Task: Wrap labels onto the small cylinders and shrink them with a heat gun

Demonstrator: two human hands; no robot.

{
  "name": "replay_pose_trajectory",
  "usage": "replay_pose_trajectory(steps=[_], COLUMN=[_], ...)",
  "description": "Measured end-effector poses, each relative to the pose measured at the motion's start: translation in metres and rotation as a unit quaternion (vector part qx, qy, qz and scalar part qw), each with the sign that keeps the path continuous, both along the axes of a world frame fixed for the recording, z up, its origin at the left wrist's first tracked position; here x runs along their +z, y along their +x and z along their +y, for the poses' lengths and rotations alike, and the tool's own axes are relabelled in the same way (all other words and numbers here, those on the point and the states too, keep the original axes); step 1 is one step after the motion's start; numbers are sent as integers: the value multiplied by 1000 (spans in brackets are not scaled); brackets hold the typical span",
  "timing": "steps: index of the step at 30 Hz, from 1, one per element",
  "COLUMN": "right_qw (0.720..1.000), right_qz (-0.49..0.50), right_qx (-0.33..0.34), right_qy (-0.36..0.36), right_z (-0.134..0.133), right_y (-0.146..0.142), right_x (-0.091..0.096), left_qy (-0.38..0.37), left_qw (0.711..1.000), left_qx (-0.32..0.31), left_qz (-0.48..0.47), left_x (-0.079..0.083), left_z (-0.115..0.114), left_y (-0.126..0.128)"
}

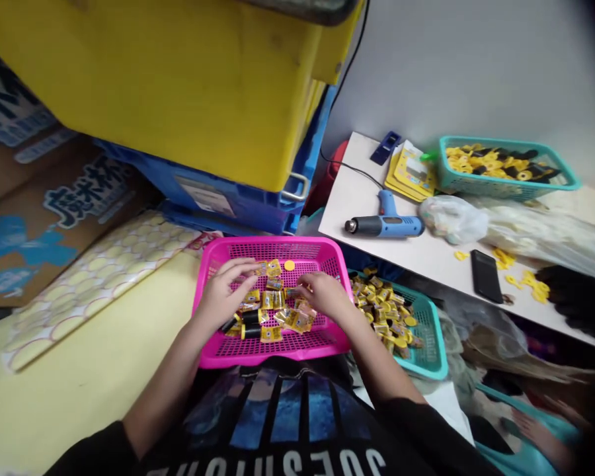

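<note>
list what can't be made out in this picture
- Head view: print on small yellow pieces, too tiny.
- Head view: whether the right hand grips anything, too small to tell.
- Head view: top of the yellow bin, cut off by upper edge.
- Head view: contents of the plastic bag, veiled by cloudy plastic.

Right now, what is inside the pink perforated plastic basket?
The pink basket holds shiny yellow-labelled pieces, black-and-yellow cylinders and a flat yellow disc. The left hand and right hand cover whatever lies beneath them.

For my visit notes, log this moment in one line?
left fingers: over pink basket | right fingers: near small packets | heat gun: on table
</note>
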State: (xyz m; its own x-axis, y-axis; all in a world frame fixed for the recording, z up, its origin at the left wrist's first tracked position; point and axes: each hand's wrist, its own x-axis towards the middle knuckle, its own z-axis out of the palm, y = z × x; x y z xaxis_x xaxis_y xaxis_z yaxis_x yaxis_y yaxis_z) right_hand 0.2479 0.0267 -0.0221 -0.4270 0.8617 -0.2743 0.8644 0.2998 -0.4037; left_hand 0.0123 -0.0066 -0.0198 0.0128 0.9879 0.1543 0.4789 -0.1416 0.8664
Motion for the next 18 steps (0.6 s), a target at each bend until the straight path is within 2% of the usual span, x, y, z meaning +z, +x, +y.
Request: replay_pose_trajectory(steps=[2, 4, 8, 10, 13, 18], right_qw=[999, 998, 991, 990, 994, 989], right_qz=[-37, -68, -131, -134, -101, -61], right_qx=[26, 18, -31, -29, 24, 130], right_qy=[-9, -3, 13, 16, 27, 24], right_z=[12, 23, 40, 44, 45, 58], right_y=[-23, -31, -23, -21, -35, -78], right_x=[-10, -22, -37, -39, -39, -46], left_qy=[-6, -16, -32, -38, -49, -52], left_qw=[1000, 1000, 999, 999, 998, 998], left_qx=[7, 13, 9, 3, 0, -1], left_qz=[-4, -9, -25, -32, -34, -44], left_x=[-2, -6, -15, -19, -21, -16], left_z=[-3, -6, -9, -7, -2, 5], left_y=[-6, -11, -16, -17, -15, -10])
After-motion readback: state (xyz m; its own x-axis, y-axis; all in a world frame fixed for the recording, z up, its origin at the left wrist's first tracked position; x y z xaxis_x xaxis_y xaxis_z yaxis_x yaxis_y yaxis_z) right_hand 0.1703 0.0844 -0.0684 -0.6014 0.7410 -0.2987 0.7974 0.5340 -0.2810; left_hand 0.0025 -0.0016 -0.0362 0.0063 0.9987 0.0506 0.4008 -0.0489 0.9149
